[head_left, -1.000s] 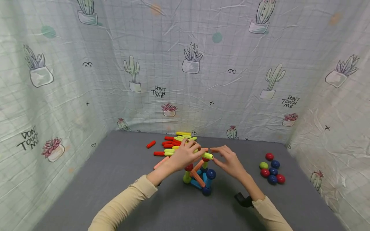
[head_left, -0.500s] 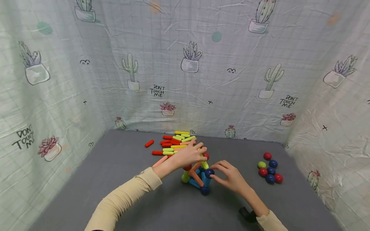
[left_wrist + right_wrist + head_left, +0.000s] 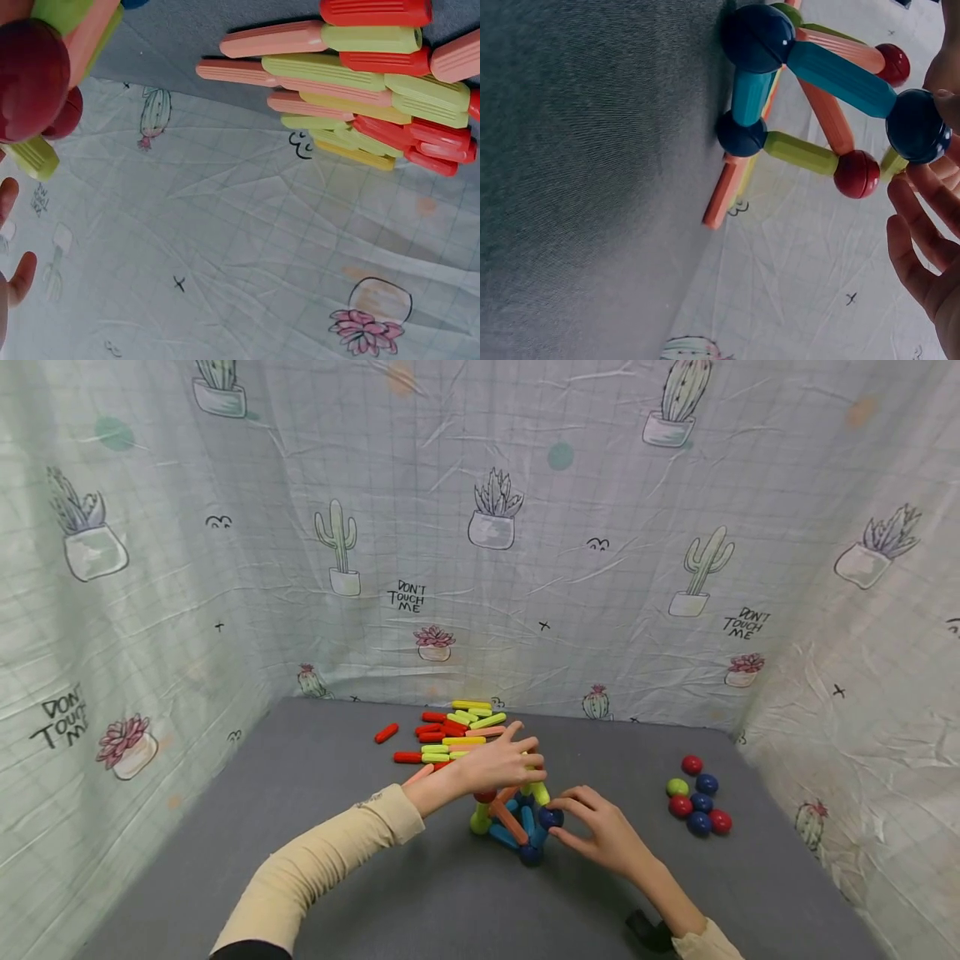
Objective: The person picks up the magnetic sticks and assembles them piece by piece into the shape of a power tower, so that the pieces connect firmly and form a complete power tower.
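Observation:
A small frame of magnetic sticks and balls stands on the table, with an orange stick (image 3: 510,821) slanting across it and blue sticks at its base. My left hand (image 3: 491,768) reaches over its top and holds a yellow-green stick (image 3: 539,793), which spans from a red ball (image 3: 856,174) toward a dark blue ball (image 3: 551,817). Thumb and fingers of my right hand (image 3: 606,835) pinch that blue ball, which tops an upright blue stick (image 3: 844,79). In the head view, my left fingers hide part of the frame's top.
Behind the left forearm lies a pile of red, yellow-green, yellow and orange sticks (image 3: 465,742). A lone red stick (image 3: 386,732) is left of it. Several loose balls (image 3: 702,803) sit at the right. A printed cactus curtain (image 3: 420,543) encloses the grey table (image 3: 315,818).
The left hand has lowered the yellow-green stick from above the frame to its top, tilting it toward the blue ball. The right hand has come down and taken hold of the blue ball.

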`<move>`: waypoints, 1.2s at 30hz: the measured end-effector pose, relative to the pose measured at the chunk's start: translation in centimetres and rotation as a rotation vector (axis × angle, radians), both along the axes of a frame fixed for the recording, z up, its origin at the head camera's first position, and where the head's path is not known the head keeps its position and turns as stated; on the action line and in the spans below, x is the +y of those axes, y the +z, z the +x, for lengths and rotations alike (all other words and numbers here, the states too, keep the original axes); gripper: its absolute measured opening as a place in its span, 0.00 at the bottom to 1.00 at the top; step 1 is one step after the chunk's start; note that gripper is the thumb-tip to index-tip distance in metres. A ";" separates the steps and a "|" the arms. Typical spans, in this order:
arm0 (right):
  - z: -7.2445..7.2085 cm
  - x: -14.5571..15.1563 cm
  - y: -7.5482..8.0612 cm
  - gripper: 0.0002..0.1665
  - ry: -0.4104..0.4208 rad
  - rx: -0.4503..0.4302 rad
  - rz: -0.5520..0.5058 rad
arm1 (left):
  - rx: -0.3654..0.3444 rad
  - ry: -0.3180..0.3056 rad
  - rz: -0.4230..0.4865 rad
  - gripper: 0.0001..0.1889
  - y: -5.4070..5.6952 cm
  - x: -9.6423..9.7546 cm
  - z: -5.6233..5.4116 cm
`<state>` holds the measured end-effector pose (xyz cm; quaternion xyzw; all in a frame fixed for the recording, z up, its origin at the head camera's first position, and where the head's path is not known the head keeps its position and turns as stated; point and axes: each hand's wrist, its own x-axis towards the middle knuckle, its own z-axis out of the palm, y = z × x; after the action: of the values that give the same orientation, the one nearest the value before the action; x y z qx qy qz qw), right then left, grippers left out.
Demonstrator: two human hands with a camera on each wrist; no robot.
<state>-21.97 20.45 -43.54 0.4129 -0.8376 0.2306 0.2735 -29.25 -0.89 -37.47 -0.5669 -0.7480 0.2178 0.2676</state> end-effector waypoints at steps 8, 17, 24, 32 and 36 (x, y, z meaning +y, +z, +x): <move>0.2 0.3 0.0 0.21 0.027 0.000 0.015 | -0.058 -0.035 0.037 0.13 0.0 0.4 0.3; 0.7 0.4 -0.2 0.18 0.081 -0.035 0.035 | -0.156 -0.062 0.005 0.14 -0.4 1.3 1.0; 0.7 0.2 0.0 0.16 0.090 -0.030 0.037 | -0.201 -0.048 -0.006 0.18 -0.8 1.4 1.0; 0.5 0.2 -0.3 0.15 0.114 0.060 0.002 | -0.340 -0.051 0.034 0.25 -1.5 1.4 0.5; 0.5 0.2 -0.3 0.15 0.116 0.070 -0.002 | -0.339 -0.046 0.049 0.18 -1.6 1.4 0.5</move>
<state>-21.45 20.69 -43.88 0.4684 -0.8019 0.2322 0.2891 -28.77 0.48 -39.10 -0.6058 -0.7743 0.0947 0.1563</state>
